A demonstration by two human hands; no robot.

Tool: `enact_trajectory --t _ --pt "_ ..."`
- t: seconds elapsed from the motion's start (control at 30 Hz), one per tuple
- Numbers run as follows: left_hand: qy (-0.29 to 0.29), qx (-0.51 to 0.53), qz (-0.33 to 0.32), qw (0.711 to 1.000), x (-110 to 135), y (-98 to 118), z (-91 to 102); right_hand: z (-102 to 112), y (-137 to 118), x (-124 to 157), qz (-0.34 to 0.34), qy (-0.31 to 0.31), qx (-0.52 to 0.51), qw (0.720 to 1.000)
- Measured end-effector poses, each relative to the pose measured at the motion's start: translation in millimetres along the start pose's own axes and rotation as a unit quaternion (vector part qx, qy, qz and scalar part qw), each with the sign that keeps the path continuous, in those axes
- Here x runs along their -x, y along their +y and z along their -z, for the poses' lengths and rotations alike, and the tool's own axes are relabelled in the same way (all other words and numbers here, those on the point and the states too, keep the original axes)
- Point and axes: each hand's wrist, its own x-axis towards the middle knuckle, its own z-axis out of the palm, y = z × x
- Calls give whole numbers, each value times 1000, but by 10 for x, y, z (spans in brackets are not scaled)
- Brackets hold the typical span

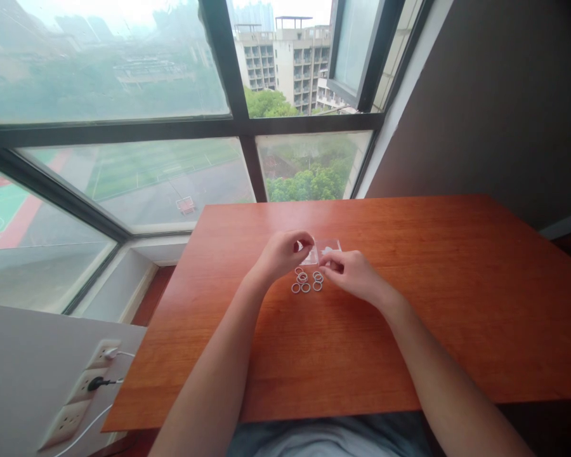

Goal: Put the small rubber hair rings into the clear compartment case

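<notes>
- Our left hand [283,254] is over the middle of the table [409,343]. Fingers curled in tight, thumb + forefinger pinched on the left edge of a small clear plastic piece [327,246].
- Our right hand [354,274] comes in from the other side. Thumb & forefinger nip the same piece at its near right corner, other fingers folded under.
- Bag or flat case? We can't tell, it's too small & see-through. It sits between both hands, low over the wood.
- Rings [307,281]: a handful of small silvery ones lie flat in a loose cluster on the table, just on our side of the piece & between our hands. Some touch each other; neither hand seems to touch them.
- Table: reddish-brown wood w/ visible grain & a soft sheen. Far edge is close to the window [137,184], right side near the wall [495,101].
- Window: big panes in dark frames, along the far side & running off to the left. One casement [356,51] at top right stands open. Outside we see apt. blocks, trees & sports courts, all hazy.
- Wall: plain, dark grey-brown, w/ a pale skirting strip at the bottom.
- Lower left: white socket strip [83,390] on a pale panel, w/ a black plug [95,383] in it & a white cable [83,433] trailing down.
</notes>
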Motion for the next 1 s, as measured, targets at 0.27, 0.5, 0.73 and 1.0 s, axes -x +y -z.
enact_trajectory --t 0.27,0.5,0.73,1.0 --pt "-2 -47 -5 999 12 -8 37 2 -136 70 18 -142 116 983" --pt "-1 -55 -9 998 9 -12 32 -60 -99 57 16 -154 148 977" --pt "-3 -58 -10 998 21 -11 44 -28 -101 72 18 -154 127 980" --pt "1 -59 -2 998 21 -16 63 58 -91 58 13 -150 130 980"
